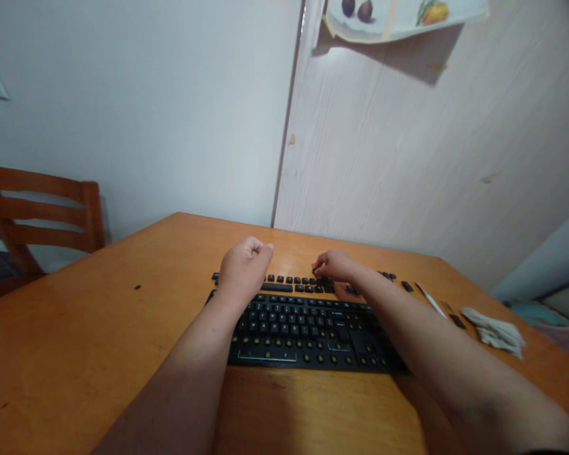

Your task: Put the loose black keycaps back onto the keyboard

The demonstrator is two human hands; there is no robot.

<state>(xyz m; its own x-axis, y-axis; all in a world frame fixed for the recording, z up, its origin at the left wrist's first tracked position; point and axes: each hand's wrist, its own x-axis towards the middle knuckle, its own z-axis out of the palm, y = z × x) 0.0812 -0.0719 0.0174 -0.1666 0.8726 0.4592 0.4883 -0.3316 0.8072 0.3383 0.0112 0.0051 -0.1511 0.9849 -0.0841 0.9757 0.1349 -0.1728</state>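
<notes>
A black keyboard (pixel 284 328) lies in front of me; part of its keys are off, and the lower rows show bare mounts. Behind it, loose black keycaps (pixel 289 280) stand in rows, with a long space bar (pixel 277 287) among them. My left hand (pixel 245 272) is curled closed above the keyboard's back edge and the keycaps; whatever its fingers may hold is hidden. Beyond the rows, my right hand (pixel 336 264) pinches a small black keycap (pixel 315 272) between its fingertips, just over the table.
To the right on the wooden table (pixel 171 303) are a white pen-like stick (pixel 430 299), a small dark-ended tool (pixel 455 318) and a crumpled pale cloth (pixel 495 330). One small black piece (pixel 137 287) lies at left. A wooden chair (pixel 42 215) stands beyond the left edge.
</notes>
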